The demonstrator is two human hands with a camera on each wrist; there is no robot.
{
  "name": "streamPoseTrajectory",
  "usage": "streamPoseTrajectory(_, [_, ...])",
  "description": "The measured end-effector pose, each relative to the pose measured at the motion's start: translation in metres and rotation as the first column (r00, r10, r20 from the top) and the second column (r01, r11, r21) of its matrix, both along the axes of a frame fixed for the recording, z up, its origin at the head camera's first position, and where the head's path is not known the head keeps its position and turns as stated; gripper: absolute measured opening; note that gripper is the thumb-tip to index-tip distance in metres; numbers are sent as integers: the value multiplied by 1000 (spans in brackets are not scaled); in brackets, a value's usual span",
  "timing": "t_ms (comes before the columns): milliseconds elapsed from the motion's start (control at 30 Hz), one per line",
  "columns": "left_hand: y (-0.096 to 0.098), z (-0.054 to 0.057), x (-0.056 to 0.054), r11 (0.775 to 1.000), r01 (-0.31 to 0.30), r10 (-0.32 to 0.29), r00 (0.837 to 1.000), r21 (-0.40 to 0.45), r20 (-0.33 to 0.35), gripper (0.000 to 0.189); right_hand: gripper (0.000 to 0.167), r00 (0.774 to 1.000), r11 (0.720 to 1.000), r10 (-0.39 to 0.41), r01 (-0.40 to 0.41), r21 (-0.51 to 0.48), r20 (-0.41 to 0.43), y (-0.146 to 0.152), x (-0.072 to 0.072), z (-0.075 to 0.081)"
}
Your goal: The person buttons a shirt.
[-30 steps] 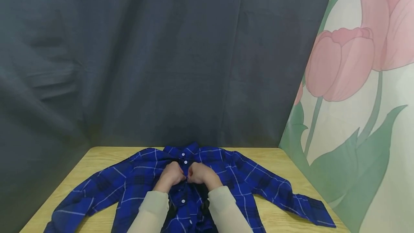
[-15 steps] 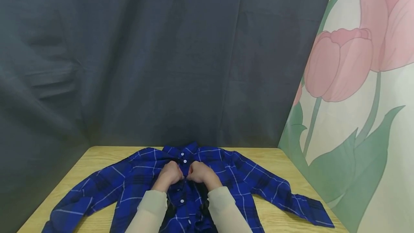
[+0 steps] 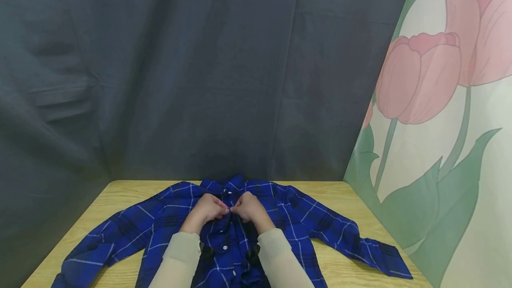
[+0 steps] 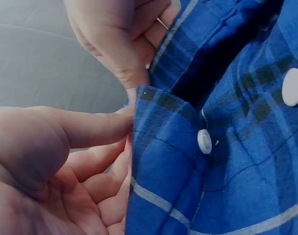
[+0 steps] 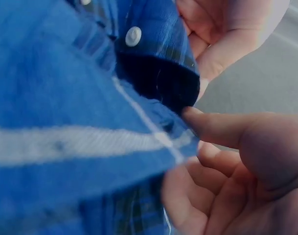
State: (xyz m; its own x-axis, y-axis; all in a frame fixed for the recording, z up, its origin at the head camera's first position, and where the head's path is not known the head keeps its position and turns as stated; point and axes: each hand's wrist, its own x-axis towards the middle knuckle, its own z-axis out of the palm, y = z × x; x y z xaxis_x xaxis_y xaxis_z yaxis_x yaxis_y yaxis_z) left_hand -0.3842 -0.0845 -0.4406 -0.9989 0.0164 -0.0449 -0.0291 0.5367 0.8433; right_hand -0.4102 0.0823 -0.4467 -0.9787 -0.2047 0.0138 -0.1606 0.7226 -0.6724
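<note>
A blue plaid shirt (image 3: pixel 296 221) with white lines lies spread front up, its collar at the table's far edge. Over the upper front, my left hand (image 3: pixel 208 209) and right hand (image 3: pixel 249 208) meet fingertip to fingertip. In the left wrist view, the left hand's thumb (image 4: pixel 100 128) and fingers pinch the edge of one front panel beside a white button (image 4: pixel 204 141). The right wrist view has the right hand (image 5: pixel 266 161) pinching the other front edge, which is lifted. A dark gap shows between the two panels. Another white button (image 4: pixel 293 87) shows farther along.
The shirt's sleeves reach out to both sides on the light wooden table (image 3: pixel 132 188). A dark grey curtain (image 3: pixel 240 74) hangs behind the table. At the right stands a wall (image 3: pixel 432 146) painted with pink tulips.
Both hands have moved slightly up the shirt front toward the collar. The left hand has turned, so its thumb and fingertips now show, and the fabric near the top buttons has shifted.
</note>
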Motion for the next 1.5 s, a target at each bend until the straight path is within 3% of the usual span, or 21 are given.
streamPoseTrajectory(200, [1, 2, 1, 1000, -11, 11, 1000, 8, -11, 7, 23, 997, 991, -7, 17, -130, 80, 0, 13, 15])
streamPoseTrajectory(567, [3, -5, -3, 999, -21, 20, 1000, -30, -23, 9, 18, 1000, 995, -15, 17, -95, 24, -5, 13, 16])
streamPoseTrajectory(1200, [0, -2, -5, 997, -31, 30, 999, 72, 17, 6, 16, 1000, 996, -1, 3, -89, 20, -5, 18, 19])
streamPoseTrajectory(1333, [0, -3, -4, 994, -34, 36, 999, 99, -14, 7, 17, 1000, 993, 18, -16, -113, 13, -4, 18, 18])
streamPoseTrajectory(1500, [0, -2, -4, 990, -54, 60, 997, 134, -41, 7, 18, 996, 972, 72, -57, -227, 61, 0, 16, 18])
